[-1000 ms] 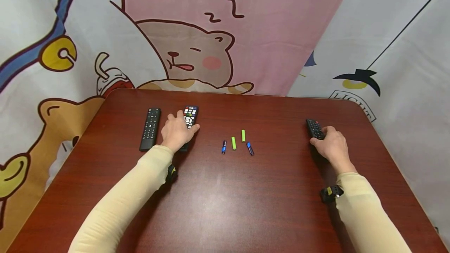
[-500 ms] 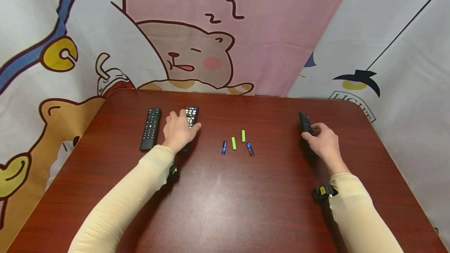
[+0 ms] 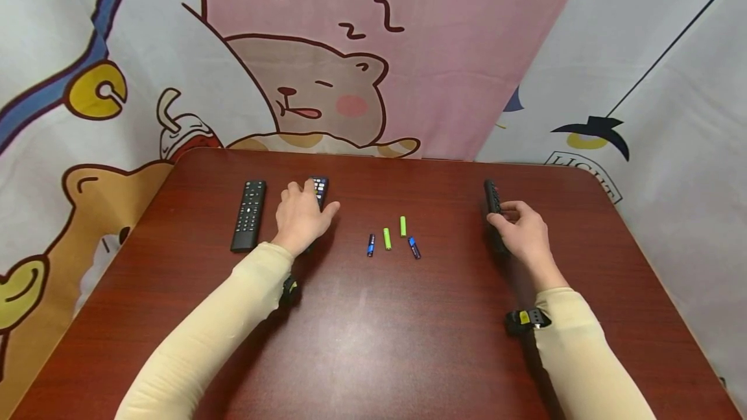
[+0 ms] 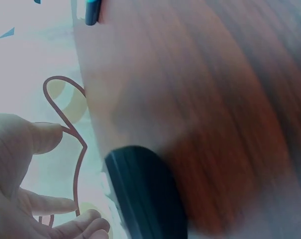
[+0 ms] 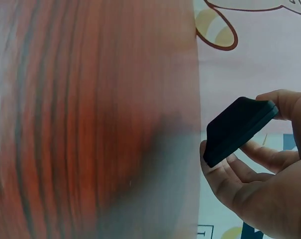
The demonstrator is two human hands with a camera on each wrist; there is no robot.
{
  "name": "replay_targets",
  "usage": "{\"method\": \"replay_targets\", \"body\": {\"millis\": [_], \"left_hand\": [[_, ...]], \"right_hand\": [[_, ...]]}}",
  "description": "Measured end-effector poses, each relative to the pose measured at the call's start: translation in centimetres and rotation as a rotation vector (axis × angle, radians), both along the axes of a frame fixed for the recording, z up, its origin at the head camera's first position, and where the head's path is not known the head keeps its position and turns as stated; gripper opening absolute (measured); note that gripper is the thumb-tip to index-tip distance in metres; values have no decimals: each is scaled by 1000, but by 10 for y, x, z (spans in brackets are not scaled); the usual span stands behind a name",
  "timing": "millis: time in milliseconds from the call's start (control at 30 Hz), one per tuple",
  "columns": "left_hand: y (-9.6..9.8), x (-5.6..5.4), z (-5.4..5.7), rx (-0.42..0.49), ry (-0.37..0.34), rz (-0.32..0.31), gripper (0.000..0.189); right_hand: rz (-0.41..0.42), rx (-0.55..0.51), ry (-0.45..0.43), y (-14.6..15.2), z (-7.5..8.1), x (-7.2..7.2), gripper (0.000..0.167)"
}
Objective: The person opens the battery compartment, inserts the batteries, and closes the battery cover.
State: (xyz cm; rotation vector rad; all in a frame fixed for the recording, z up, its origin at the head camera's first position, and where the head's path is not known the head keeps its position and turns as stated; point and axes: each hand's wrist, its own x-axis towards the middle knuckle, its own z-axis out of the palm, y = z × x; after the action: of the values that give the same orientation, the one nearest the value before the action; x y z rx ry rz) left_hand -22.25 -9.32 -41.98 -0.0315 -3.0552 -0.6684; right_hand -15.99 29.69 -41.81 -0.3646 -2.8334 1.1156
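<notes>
A: Bottom of the frame, closest in: cream fabric sleeves [image 3: 201, 329] slant up from both lower corners over a glossy reddish-brown wooden table [image 3: 362, 361].

B: Past them, right of the frame, here's the right hand [image 3: 528, 235], thumb and fingers pinching a slim black plastic remote [image 3: 493, 196], tipped on its side!

A: Mid-frame, four little cylindrical batteries: two dark blue ones [image 3: 414, 247] on the outside, two bright green ones [image 3: 387, 239] between them.

B: And the left hand [image 3: 300, 216], left of centre? Gripping?

A: No, fingers loosely extended, thumb out wide, over a black remote with pale buttons [image 3: 320, 188]. Touching it? Can't tell; the hand covers most of it.

B: Farther left, a long black button-covered remote [image 3: 249, 216] lies flat.

A: Behind everything, cartoon-printed pink-and-white cloth [image 3: 455, 50] fills the top.
</notes>
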Motion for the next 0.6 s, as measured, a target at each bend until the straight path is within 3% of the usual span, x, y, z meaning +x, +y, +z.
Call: {"method": "replay_targets", "body": {"millis": [300,600], "left_hand": [[6,2,6,27,24,-24,75],[9,5,12,47,21,-30,75]], "right_hand": [[15,-53,13,-15,7,1,47],[38,-180,25,-29,12,2,43]]}}
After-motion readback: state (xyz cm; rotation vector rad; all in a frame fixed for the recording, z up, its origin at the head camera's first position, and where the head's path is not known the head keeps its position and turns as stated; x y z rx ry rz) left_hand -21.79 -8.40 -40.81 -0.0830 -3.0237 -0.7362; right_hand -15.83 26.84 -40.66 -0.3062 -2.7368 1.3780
